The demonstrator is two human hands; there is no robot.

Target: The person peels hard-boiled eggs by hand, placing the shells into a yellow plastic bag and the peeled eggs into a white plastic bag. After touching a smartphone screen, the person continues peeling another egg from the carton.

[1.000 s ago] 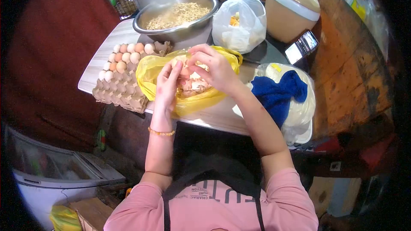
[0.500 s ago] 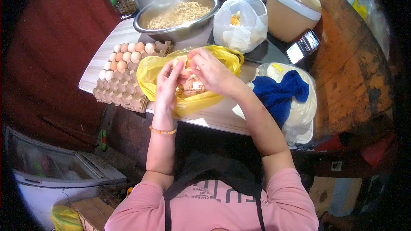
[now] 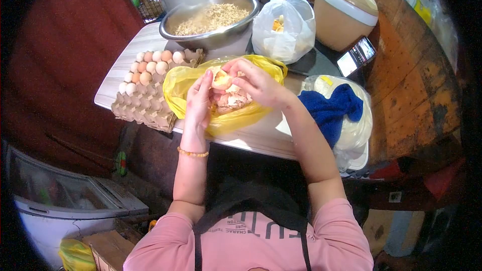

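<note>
My left hand [image 3: 199, 98] is closed around a broken-open egg [image 3: 221, 81], its yellowish inside showing at the top. From the other side, my right hand [image 3: 255, 83] pinches at the egg's rim; whether a loose bit of shell is between those fingers cannot be made out. Both hands are over an open yellow plastic bag [image 3: 175, 89]. Inside the bag, below the egg, lies a heap of broken eggshells [image 3: 233, 101]. To the left, a cardboard egg tray [image 3: 143, 110] carries several whole white and brown eggs [image 3: 145, 78] in its farther rows.
A steel basin [image 3: 216, 37] of pale shredded food stands at the back. Beside it are a white plastic bag [image 3: 283, 35], a tan lidded container [image 3: 344, 15] and a propped phone [image 3: 356, 56]. A blue cloth [image 3: 331, 110] lies over a clear bag at the right.
My right hand has drawn slightly away, uncovering the egg's opening and yellow inside. The egg has tipped toward me in my left hand. The whole view has shifted slightly.
</note>
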